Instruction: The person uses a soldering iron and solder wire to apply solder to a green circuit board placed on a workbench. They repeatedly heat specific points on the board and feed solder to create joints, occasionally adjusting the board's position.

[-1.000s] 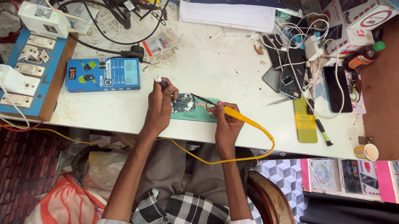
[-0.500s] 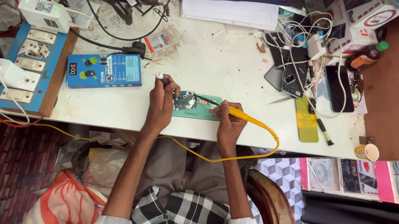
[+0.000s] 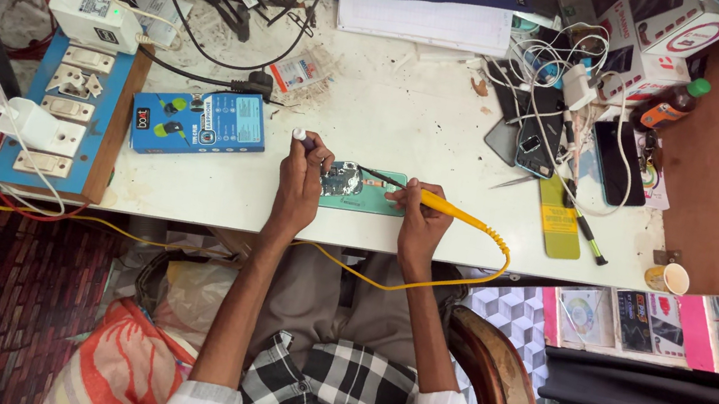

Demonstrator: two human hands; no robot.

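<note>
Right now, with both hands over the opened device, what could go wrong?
The soldering iron tip sits close to the left hand; a slip could burn its fingers. The iron's yellow cord loops off the table edge over the lap, so a snag might jerk the tip across the opened device.

White worktable: left hand pinching a small white-tipped tool; right hand gripping a yellow soldering iron, tip at an opened teal phone. Blue box just left; switchboard at far left.
</note>
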